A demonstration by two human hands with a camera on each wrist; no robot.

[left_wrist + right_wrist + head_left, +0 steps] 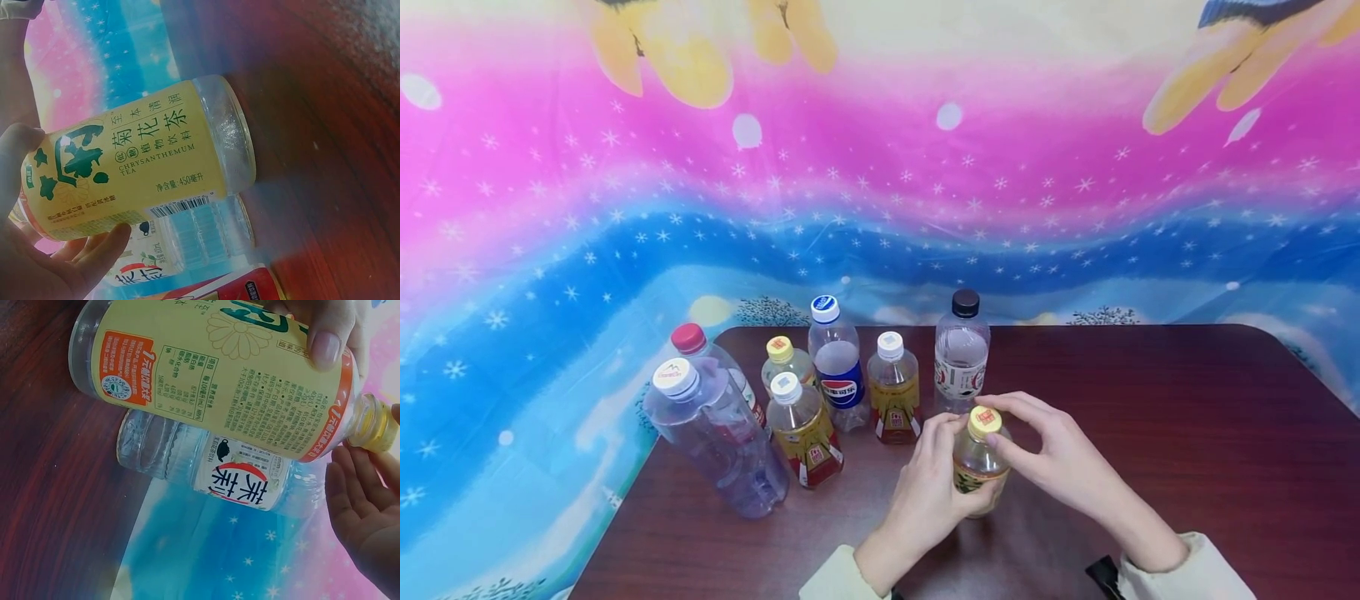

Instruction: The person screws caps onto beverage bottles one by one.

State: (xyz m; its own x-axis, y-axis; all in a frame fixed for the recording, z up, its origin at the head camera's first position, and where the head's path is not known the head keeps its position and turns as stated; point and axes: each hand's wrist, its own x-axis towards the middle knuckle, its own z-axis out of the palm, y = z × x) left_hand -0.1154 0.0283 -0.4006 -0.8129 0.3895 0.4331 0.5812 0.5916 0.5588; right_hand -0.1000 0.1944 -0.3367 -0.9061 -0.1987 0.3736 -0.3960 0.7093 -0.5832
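Observation:
A chrysanthemum tea bottle [979, 477] with a yellow label is in front of me, roughly upright. Around its body curls my left hand [925, 487], thumb on the near side. The yellow cap [986, 422] is on the bottle's neck, and my right hand [1067, 458] pinches it between thumb and fingers. In the right wrist view the cap [377, 427] sits between those fingers, partly out of frame. I cannot tell whether the bottle's base touches the table. Just behind it stands a clear bottle [962, 350] with a black cap and white label.
Left on the dark wooden table [1187, 433] stand several bottles: a large clear one [722, 442] with a white cap, a red-capped one [688, 337], a yellow-capped one [780, 350], a Pepsi bottle [838, 358] and two gold-labelled ones [808, 442]. A colourful cloth [880, 192] hangs behind.

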